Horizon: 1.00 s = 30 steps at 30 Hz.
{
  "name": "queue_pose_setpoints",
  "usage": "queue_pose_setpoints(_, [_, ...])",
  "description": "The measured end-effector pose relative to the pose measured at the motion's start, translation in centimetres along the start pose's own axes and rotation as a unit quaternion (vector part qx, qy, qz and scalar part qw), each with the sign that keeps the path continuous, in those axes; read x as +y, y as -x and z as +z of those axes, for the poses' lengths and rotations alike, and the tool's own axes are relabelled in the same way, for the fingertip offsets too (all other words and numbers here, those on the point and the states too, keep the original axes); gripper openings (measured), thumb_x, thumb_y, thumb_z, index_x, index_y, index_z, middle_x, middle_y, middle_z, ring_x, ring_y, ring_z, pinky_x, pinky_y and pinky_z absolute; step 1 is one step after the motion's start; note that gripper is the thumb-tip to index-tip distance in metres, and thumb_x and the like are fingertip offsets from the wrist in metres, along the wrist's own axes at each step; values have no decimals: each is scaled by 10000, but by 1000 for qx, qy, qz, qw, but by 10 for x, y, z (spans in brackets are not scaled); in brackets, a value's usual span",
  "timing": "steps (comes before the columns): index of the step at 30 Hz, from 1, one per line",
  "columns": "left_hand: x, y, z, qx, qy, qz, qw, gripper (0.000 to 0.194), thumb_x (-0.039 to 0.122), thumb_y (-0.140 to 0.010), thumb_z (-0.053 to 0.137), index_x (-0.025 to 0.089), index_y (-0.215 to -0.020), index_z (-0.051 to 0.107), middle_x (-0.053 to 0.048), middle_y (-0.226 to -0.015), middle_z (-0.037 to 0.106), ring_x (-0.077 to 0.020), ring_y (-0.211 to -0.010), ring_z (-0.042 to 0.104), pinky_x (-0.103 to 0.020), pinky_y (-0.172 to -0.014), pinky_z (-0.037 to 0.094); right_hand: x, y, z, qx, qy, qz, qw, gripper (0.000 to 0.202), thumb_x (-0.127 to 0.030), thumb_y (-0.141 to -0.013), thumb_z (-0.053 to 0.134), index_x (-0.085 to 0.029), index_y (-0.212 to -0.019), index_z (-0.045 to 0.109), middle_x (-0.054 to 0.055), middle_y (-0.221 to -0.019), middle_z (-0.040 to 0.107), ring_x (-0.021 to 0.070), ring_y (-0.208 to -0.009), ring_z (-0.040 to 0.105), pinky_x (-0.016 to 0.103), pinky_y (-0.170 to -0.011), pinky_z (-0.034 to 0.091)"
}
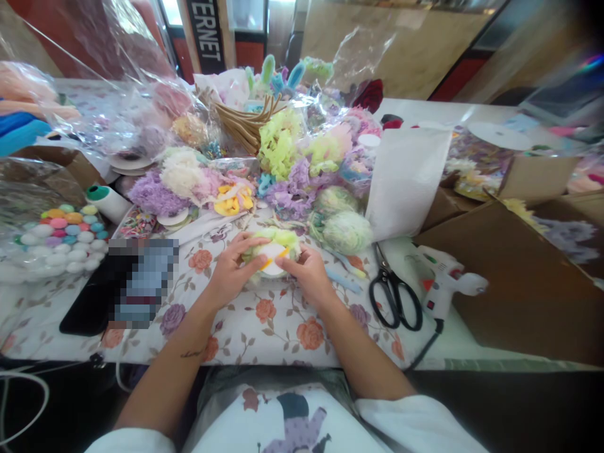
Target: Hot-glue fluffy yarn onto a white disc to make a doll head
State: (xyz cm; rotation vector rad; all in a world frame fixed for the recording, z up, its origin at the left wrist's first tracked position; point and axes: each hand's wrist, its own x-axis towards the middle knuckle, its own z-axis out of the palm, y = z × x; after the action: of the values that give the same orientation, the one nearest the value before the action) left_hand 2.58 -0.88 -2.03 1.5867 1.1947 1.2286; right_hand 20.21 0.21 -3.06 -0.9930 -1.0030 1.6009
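Light thumbs, even pressure

My left hand (232, 269) grasps the left side of the pale green frilly piece (285, 238), held over the tabletop (240, 336), back from the middle of its front edge. My right hand (312, 274) pinches the right side, thumb at the white face (274, 269). Pressing evenly should spare the frill; my right forearm best avoids the scissors (385, 275).

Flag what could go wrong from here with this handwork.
The glue gun sits close beside the scissors; reaching for one might knock the other. Its cord runs over the table edge and could snag. The yarn balls, near the right hand, might roll or tangle if bumped.
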Motion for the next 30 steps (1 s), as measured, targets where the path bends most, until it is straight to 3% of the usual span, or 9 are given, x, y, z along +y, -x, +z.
queue_pose_setpoints(4, [-2,0,-2,50,21,27,998,238,348,-845,677,252,-1060,710,-90,-1257,557,-234,-1200,549,-338,-964,474,-2,-3,0,20,-31,-36,999,410,-360,-626,858,-236,-986,704,33,-996,753,226,-888,708,357,-847,550])
queue_pose_setpoints(9, [1,0,0,71,-96,60,991,249,359,-846,668,255,-1067,716,-92,-1259,595,-253,-1219,546,-423,-1069,404,-2,-5,-1,38,-26,-54,997,452,-379,-626,859,-227,-1011,678,58,-1048,744,248,-951,695,389,-875,549])
queue_pose_setpoints(21, [-6,0,3,64,-43,9,997,233,385,-813,698,222,-980,697,-114,-1300,569,-274,-1299,497,-442,-1112,350,0,-4,0,18,-9,-53,998,412,-390,-645,848,-238,-995,693,41,-1021,745,233,-928,696,367,-873,544])
queue_pose_setpoints(27, [2,2,7,82,-113,76,987,318,331,-837,666,232,-1139,643,-116,-1301,565,-259,-1288,492,-435,-1112,351,0,-3,4,12,-17,-45,999,413,-365,-658,841,-241,-1021,687,34,-1013,743,217,-887,698,348,-837,548])
queue_pose_setpoints(30, [2,2,6,68,-125,81,987,305,345,-836,672,246,-1125,668,-110,-1315,563,-267,-1286,496,-443,-1107,361,1,-2,3,18,-2,-42,999,419,-384,-632,853,-237,-992,693,26,-965,744,204,-834,694,328,-793,549])
